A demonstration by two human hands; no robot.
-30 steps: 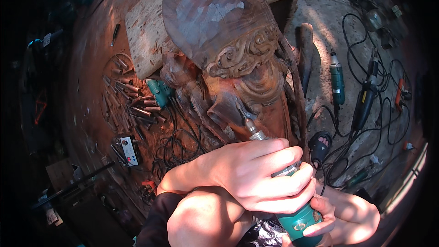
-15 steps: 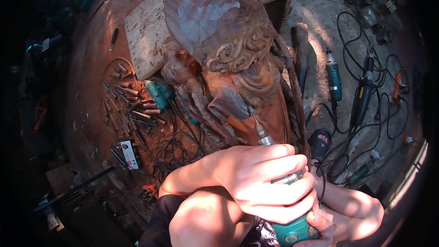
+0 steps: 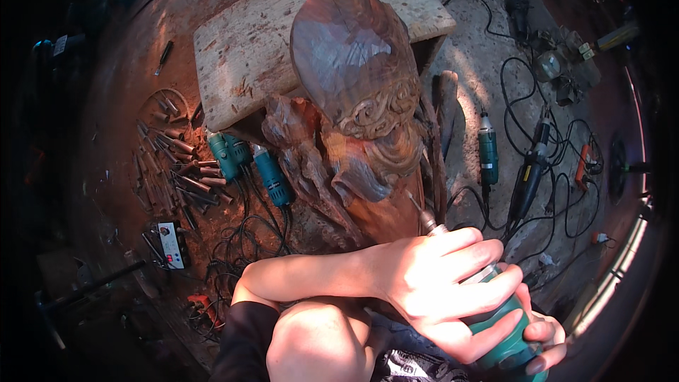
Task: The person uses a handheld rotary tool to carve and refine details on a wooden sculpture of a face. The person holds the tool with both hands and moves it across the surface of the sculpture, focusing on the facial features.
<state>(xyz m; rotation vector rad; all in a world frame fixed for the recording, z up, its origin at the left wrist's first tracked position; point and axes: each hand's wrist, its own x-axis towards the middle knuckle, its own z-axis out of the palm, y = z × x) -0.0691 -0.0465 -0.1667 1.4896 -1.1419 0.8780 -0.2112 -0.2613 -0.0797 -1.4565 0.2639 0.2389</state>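
My left hand is wrapped over the front of a green die grinder. The fingers of my right hand close round its rear end. A thin pointed bit sticks out of the grinder's metal collet toward a brown wood carving. The bit's tip lies over the smooth wood below a carved, flared fold; whether it touches the wood I cannot tell. The carving has a large smooth dome, curled locks and a rough, knotted side.
Behind the carving is a wooden board. Several chisels lie left, near two green power tools and a white control box. Another green grinder and a black power tool lie right among looped cables.
The grinder and both hands have shifted right, drawing the bit away from the fold's lower edge. The view has also shifted, showing the carving's whole dome.
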